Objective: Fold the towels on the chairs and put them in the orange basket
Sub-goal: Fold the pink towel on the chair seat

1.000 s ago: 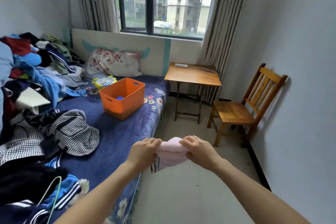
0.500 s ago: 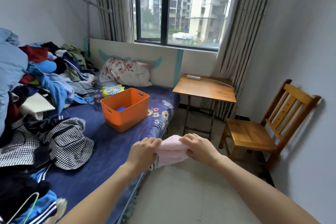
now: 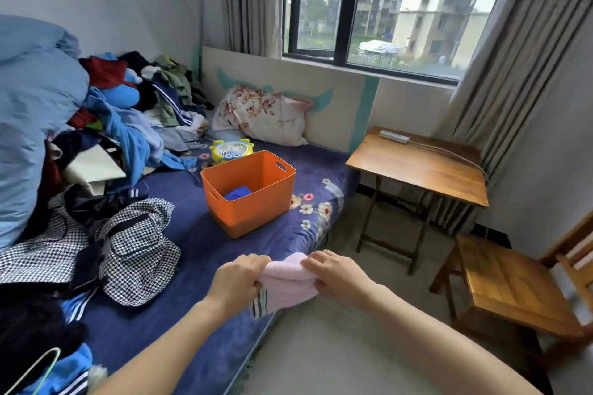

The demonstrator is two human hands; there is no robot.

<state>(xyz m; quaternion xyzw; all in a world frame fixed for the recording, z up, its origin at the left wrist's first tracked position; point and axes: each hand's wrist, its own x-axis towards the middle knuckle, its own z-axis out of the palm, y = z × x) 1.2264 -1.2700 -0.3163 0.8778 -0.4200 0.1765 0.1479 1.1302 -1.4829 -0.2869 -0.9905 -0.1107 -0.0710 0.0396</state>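
Note:
A folded pink towel (image 3: 284, 287) with a striped end hangs between my two hands over the bed's near edge. My left hand (image 3: 236, 280) grips its left side and my right hand (image 3: 333, 276) grips its right side. The orange basket (image 3: 250, 192) stands on the blue bedsheet beyond my hands. A blue folded cloth (image 3: 237, 193) lies inside it. A wooden chair (image 3: 510, 285) stands at the right with nothing on its seat.
A heap of clothes (image 3: 106, 125) and a houndstooth garment (image 3: 134, 247) cover the bed's left side. A yellow fan (image 3: 231, 149) and a floral pillow (image 3: 263, 114) lie behind the basket. A folding wooden table (image 3: 420, 170) stands between bed and chair.
The view has moved closer to the bed and basket, and the chair has slid to the right edge. Both hands keep the same grip on the pink towel.

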